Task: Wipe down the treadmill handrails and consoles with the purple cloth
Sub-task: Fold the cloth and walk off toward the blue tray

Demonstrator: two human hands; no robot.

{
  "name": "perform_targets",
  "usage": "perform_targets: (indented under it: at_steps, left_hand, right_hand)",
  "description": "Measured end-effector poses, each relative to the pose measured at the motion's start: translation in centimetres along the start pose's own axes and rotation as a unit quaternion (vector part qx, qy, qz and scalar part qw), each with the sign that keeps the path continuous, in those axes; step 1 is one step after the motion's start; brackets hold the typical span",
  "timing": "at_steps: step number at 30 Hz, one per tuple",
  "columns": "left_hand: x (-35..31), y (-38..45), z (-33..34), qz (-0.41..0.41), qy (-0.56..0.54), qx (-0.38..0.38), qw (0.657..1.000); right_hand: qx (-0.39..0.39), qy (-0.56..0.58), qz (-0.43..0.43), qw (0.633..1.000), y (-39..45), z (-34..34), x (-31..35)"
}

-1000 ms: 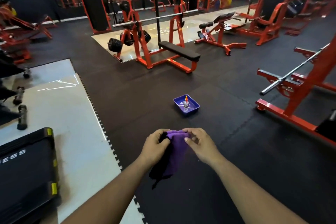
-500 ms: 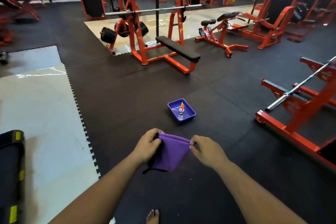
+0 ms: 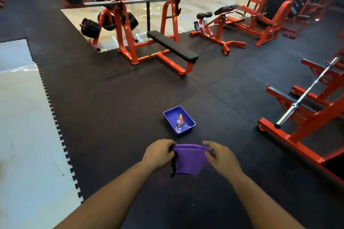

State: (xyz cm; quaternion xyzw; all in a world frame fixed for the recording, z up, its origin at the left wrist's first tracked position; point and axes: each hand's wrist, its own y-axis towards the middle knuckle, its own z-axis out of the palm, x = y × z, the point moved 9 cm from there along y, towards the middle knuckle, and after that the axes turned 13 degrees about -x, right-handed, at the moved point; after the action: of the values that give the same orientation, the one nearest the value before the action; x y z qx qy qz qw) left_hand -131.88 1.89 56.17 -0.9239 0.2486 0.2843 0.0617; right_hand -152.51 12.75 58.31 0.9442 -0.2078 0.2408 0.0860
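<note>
A purple cloth [image 3: 189,160] hangs spread between both hands, low in the middle of the head view. My left hand [image 3: 158,153] pinches its left top corner, where a dark edge dangles. My right hand [image 3: 220,156] pinches the right top corner. Both arms reach forward over the black rubber floor. No treadmill shows in this frame.
A blue tray [image 3: 168,115] holding a small spray bottle [image 3: 179,123] sits on the floor just beyond the hands. A red bench press [image 3: 167,46] stands farther back. A red barbell rack [image 3: 305,109] is at right. A pale floor panel [image 3: 24,135] lies left.
The view has swung right, so the treadmill deck at the lower left has left the frame. The bunched cloth has been pulled open between the two hands.
</note>
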Motion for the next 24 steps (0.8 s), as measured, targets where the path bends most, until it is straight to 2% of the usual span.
perform_targets:
  at_steps: [5, 12, 19, 24]
  left_hand:
    - [-0.2, 8.3, 2.1, 0.025, 0.062, 0.017, 0.998]
    - [-1.0, 21.6, 5.1, 0.032, 0.13, 0.051, 0.99]
    - [-0.7, 30.9, 7.6, -0.019, 0.131, 0.063, 0.989]
    - [1.6, 37.9, 10.7, -0.062, 0.109, 0.088, 0.988]
  right_hand:
    - [0.031, -0.032, 0.008, 0.999, 7.2, 2.0, -3.1]
    - [0.047, 0.014, 0.025, 0.998, 21.1, 3.7, -8.1]
    - [0.081, 0.011, 0.008, 0.997, 32.6, 4.6, -10.2]
    - [0.118, -0.019, -0.001, 0.993, 40.1, 7.8, -11.7]
